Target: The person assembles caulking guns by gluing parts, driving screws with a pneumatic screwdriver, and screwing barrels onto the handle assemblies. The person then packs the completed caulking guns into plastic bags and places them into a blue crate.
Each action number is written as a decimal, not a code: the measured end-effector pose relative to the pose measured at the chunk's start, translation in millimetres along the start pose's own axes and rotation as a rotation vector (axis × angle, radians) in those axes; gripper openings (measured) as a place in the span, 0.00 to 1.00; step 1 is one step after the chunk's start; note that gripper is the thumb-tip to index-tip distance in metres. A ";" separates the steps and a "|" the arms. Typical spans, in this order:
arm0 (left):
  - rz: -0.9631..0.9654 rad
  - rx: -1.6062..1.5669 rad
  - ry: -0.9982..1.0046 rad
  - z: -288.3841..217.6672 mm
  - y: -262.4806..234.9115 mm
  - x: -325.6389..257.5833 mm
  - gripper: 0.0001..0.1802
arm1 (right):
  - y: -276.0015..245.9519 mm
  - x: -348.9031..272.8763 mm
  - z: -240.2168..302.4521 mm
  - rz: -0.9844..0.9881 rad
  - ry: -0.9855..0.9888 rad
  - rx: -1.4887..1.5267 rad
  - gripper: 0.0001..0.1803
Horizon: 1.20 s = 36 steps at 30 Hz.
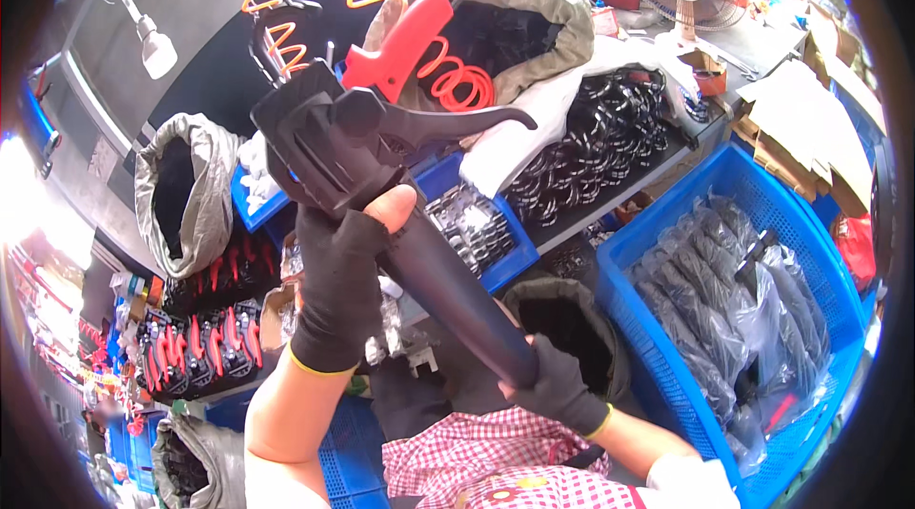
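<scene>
Black tool (437, 266): support both ends.
Left hand (338, 266): thumb pressing tool's neck, fingertips unseen.
Right hand (558, 387): fingers wrapped round tool's end.

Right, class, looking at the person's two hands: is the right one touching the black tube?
Touching. The head view shows the right hand wrapped around the lower end of the black tube.

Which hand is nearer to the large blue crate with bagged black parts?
The right hand: it grips the lower end of the black tube, left of the blue crate. The left hand is farther left, gripping the tube near the black lever.
</scene>
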State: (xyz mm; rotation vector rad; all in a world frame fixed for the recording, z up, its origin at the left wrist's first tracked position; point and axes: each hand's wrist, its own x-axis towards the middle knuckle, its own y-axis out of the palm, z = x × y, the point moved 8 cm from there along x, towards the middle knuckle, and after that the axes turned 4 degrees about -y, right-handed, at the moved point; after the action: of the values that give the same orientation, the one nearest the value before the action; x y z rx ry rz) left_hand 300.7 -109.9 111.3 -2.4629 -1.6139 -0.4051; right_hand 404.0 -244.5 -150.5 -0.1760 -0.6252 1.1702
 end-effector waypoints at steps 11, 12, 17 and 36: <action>0.109 0.872 0.541 122.6 62.9 42.9 0.28 | -158.1 13.0 -11.2 -0.389 0.225 0.348 0.51; 0.083 1.087 0.569 138.2 53.1 58.9 0.29 | -149.8 10.8 -27.3 -0.331 0.282 0.455 0.52; 0.038 1.360 0.629 176.3 43.9 118.7 0.26 | -157.1 -12.0 -31.7 -0.295 0.169 0.177 0.54; 0.269 1.521 0.354 210.7 40.1 160.8 0.14 | -120.4 4.0 -19.9 -0.104 0.000 0.062 0.42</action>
State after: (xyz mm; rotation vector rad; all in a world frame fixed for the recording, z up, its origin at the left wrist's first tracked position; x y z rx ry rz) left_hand 426.1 74.4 -37.5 -1.2476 -0.7927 0.3382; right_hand 512.5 -285.1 -112.0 -0.0895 -0.5908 1.0882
